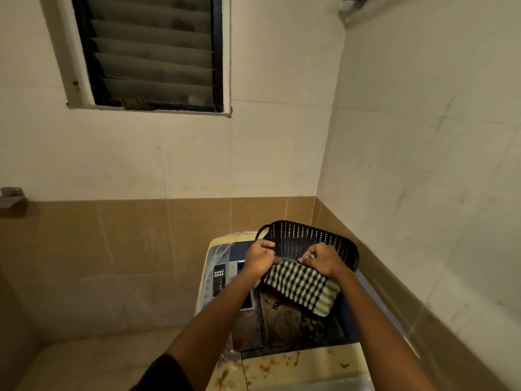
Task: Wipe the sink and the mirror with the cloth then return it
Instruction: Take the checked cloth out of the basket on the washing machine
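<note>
My left hand (258,256) and right hand (322,259) each have their fingers curled tight on the top edge of the checked cloth (303,286), which hangs over the washing machine (282,359), just before the black perforated basket (310,238).

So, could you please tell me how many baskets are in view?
1: a black perforated plastic basket sits on the washing machine by the corner, just beyond both hands holding the checked cloth. No others show.

Checked cloth (303,286) stretched between left hand (258,259) and right hand (324,261), above washing machine (296,362), beside black basket (310,238).
</note>
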